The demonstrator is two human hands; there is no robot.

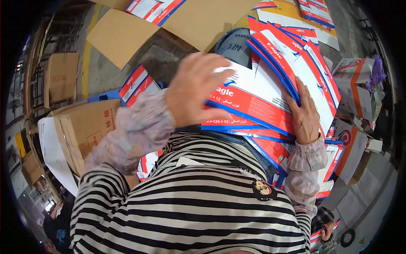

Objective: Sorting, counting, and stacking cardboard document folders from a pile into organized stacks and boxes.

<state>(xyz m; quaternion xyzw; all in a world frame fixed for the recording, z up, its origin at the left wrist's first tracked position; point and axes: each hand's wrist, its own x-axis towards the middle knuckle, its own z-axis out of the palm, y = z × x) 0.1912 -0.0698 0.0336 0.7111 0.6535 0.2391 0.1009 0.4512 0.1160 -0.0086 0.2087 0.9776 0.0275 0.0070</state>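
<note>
Several flat printed cardboard sheets (pixel 256 99), red and white with blue edges, lie in a pile on my lap. My left hand (pixel 196 91) is over the pile's left end, slightly blurred. Its thumb and fingers are apart, and I see nothing held in it. At the pile's right side, my right hand (pixel 305 112) has its thumb and fingers around the lower end of a fanned bundle of the same sheets (pixel 275 55). More sheets (pixel 323 89) fan out just beyond its fingertips. Part of the lower sheets is hidden under the upper ones.
Brown cardboard boxes (pixel 91 129) stand at my left, with plain brown cardboard (pixel 207 21) ahead. More printed sheets (pixel 315 12) lie at the far right. White and orange cartons (pixel 353 89) are on the right. Other people (pixel 59 224) are near the lower corners.
</note>
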